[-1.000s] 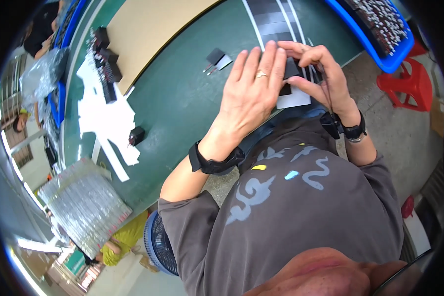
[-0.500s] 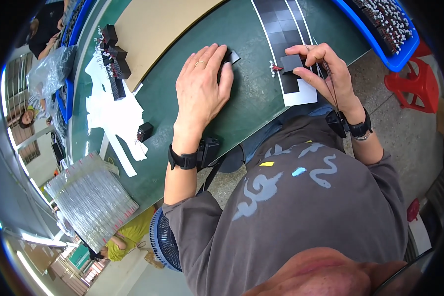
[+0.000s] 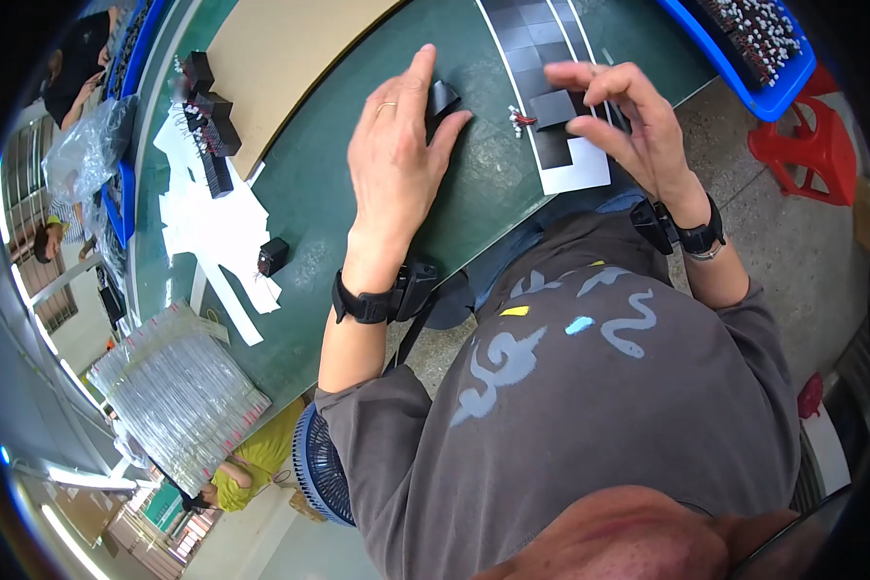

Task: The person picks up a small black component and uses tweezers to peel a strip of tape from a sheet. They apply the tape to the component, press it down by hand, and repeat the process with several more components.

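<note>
Wired black pack (image 3: 553, 111) lies on the strip (image 3: 525, 60) by the bench's (image 3: 483, 184) near edge — my right hand (image 3: 648, 126) parted; a black piece (image 3: 443, 98) sits off-strip beside my loosely spread left hand (image 3: 394, 159).

Person is wearing a dark grey-brown T-shirt (image 3: 628, 416), its short sleeves (image 3: 372, 425) hanging loose. Pale grey curls (image 3: 512, 358) are running across the front, a yellow fleck (image 3: 514, 311) and a light-blue patch (image 3: 579, 326) showing among them. Left wrist: black strap (image 3: 365, 304) carrying a black box (image 3: 416, 288). Right wrist: matching strap (image 3: 703, 235) and box (image 3: 653, 224). A ring (image 3: 387, 103) is circling one left finger.
</note>
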Demonstrator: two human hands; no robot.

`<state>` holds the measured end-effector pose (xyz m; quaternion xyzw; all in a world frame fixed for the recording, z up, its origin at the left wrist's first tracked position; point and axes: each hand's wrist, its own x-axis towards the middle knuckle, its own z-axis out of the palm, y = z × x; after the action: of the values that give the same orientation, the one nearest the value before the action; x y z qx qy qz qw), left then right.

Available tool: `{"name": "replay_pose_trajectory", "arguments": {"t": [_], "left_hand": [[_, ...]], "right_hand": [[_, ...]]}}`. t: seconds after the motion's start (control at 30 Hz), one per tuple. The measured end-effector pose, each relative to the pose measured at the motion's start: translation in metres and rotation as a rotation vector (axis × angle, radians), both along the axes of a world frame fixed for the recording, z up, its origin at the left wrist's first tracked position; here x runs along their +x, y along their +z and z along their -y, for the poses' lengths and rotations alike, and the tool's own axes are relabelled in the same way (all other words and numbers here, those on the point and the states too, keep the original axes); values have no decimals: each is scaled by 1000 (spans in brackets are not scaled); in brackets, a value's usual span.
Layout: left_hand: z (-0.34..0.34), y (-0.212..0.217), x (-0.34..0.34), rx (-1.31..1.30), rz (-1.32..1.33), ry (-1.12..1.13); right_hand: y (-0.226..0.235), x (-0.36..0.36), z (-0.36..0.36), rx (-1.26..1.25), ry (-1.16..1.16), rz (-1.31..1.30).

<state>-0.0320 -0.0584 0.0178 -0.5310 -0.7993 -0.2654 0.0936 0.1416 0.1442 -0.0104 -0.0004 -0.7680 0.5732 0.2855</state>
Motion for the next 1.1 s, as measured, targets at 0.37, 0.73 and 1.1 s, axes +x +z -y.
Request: {"name": "replay_pose_trajectory", "arguments": {"t": [0.37,0.73,1.1], "left_hand": [[-38,-13,33,100,519,-237],[-40,-29,32,173,551,-188],[-41,-27,32,188,536,-194]], "right_hand": [[30,36,11,-337,-1,501],[9,13,28,43,-287,362],[5,13,30,-73,-252,287]]}}
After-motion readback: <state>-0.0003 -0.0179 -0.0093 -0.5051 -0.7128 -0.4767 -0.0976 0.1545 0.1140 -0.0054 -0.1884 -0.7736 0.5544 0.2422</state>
